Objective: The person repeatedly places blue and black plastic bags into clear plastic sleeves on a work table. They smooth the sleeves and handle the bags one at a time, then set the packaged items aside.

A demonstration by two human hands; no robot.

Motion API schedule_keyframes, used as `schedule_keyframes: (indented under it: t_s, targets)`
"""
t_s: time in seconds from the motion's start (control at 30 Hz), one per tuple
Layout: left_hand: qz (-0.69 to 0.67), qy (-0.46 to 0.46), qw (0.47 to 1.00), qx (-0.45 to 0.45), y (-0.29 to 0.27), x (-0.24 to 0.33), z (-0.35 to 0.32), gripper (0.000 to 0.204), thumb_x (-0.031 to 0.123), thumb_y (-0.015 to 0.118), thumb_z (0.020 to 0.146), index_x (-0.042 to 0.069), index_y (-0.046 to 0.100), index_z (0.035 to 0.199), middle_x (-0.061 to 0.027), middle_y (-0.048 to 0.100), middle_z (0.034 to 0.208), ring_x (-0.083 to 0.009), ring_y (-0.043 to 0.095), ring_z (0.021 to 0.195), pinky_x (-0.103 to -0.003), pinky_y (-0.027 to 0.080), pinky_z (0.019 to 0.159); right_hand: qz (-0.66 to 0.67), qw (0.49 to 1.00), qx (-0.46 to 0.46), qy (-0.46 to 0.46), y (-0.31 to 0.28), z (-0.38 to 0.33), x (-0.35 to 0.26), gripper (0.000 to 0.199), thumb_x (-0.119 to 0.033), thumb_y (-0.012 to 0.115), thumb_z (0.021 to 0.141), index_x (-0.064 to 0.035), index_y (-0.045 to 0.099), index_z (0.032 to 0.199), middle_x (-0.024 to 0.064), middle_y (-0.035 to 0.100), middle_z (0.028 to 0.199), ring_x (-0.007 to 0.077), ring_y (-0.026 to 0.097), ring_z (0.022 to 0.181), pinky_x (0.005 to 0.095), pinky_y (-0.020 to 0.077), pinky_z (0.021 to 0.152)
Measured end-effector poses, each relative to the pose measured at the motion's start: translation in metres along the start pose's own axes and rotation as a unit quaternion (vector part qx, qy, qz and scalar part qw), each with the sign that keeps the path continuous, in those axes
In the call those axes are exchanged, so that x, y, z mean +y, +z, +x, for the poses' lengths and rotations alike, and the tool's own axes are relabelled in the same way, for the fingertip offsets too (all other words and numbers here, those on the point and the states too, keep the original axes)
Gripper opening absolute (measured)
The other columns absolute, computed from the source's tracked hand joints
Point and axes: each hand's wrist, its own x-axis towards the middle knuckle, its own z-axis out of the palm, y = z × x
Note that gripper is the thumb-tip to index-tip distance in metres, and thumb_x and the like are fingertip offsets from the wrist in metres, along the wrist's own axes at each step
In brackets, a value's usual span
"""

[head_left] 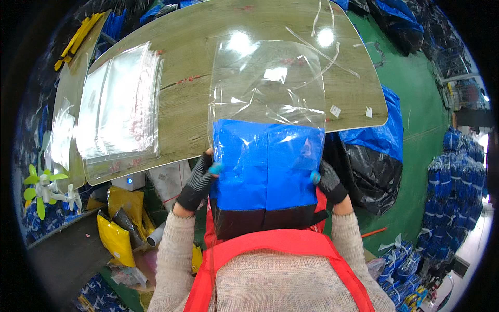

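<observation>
A folded blue and black piece [241, 177], smooth like woven plastic or cloth, lies against the table's near edge in front of my body. A clear plastic bag [267, 86] covers at least its upper part and stretches flat and empty over the tabletop beyond. My left hand [200, 179], in a dark fingerless-style glove with a light blue fingertip cover, pinches the left edge. At the right edge, my similarly gloved right hand [330, 184] grips with its thumb on top. The fingers underneath are hidden.
A stack of clear plastic bags [122, 101] lies on the wooden-look table [182, 109] at left. Thin clear strips [332, 57] lie far right. A black and blue sack [371, 166] stands on the green floor, with tied blue bundles [449, 192] farther right. A small fan [46, 190] is at left.
</observation>
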Motion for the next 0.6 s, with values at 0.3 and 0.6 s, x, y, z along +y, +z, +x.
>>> schedule_keyframes:
  t_s: [0.3, 0.6]
  targets:
    - [0.143, -0.026, 0.988, -0.052, 0.022, 0.017, -0.093, 0.068, 0.027, 0.076, 0.081, 0.002, 0.043, 0.136, -0.0161, 0.057, 0.126, -0.0259, 0.057, 0.114, -0.038, 0.047, 0.096, 0.081, 0.990, 0.036, -0.113, 0.035, -0.068, -0.002, 0.072, -0.036, 0.082, 0.072, 0.0003, 0.053, 0.128, 0.0144, 0.063, 0.119, 0.0245, 0.060, 0.107, 0.0398, 0.0485, 0.094]
    - [0.278, -0.096, 0.955, -0.025, 0.018, -0.039, -0.072, 0.074, 0.044, 0.075, 0.078, 0.000, 0.050, 0.132, -0.0187, 0.062, 0.118, -0.0264, 0.061, 0.103, -0.038, 0.048, 0.090, -0.019, 0.987, 0.062, 0.145, 0.032, -0.052, 0.010, 0.069, -0.045, 0.076, 0.078, 0.0053, 0.056, 0.121, 0.0184, 0.066, 0.111, 0.0246, 0.063, 0.100, 0.0365, 0.0508, 0.087]
